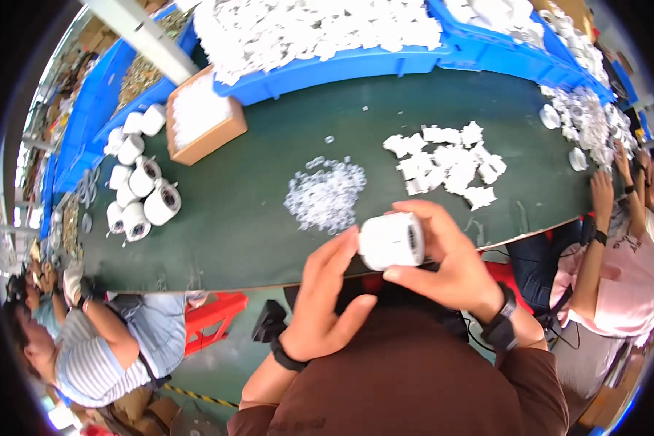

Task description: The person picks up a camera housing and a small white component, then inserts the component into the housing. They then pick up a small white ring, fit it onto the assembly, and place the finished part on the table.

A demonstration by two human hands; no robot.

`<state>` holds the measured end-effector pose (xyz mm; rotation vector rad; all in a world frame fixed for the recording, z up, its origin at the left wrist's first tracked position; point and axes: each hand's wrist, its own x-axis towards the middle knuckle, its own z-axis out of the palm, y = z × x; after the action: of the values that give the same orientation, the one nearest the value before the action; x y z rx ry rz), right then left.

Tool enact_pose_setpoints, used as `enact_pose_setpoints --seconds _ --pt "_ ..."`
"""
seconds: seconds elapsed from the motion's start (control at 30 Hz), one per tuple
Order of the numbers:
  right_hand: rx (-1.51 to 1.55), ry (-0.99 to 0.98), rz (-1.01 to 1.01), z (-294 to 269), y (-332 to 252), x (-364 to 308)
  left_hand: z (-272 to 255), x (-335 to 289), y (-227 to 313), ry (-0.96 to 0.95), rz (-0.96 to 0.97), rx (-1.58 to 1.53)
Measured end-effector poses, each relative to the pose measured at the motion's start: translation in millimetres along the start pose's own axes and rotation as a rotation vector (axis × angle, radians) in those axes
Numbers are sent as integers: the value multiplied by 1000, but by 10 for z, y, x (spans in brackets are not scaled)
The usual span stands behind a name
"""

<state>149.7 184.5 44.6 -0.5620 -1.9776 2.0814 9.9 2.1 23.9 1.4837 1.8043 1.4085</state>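
A white cylindrical housing (386, 241) with a dark-ringed end lies sideways above the near table edge. My right hand (454, 265) grips it between the thumb and fingers, around its ringed end. At its other end, my left hand (327, 301) has its fingers stretched out and thumb apart, the fingertips at or very near the housing. Beyond my hands lies a pile of small clear plastic pieces (325, 193). Right of that pile are loose white moulded parts (443, 163). Several similar white housings (134, 221) stand grouped at the left, some showing dark round openings.
A cardboard box (211, 134) of white pieces stands at the back left of the green table (261, 254). Blue bins (334, 73) line the far side, heaped with white parts. Clear pieces (581, 120) are piled at the right. Co-workers sit on both sides.
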Motion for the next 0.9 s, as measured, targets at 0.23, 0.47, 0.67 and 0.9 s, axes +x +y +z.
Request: enact_pose_setpoints --seconds 0.23,0.47,0.67,0.9 --pt "169 -334 13 490 243 96 60 -139 -140 314 -114 -14" --pt "-144 -319 -78 457 161 268 -34 -228 -206 398 -191 113" --pt "-6 -251 -209 590 27 390 -70 -170 -220 324 -104 270" --pt "201 -141 -78 540 5 354 -26 -132 -210 348 -124 227"
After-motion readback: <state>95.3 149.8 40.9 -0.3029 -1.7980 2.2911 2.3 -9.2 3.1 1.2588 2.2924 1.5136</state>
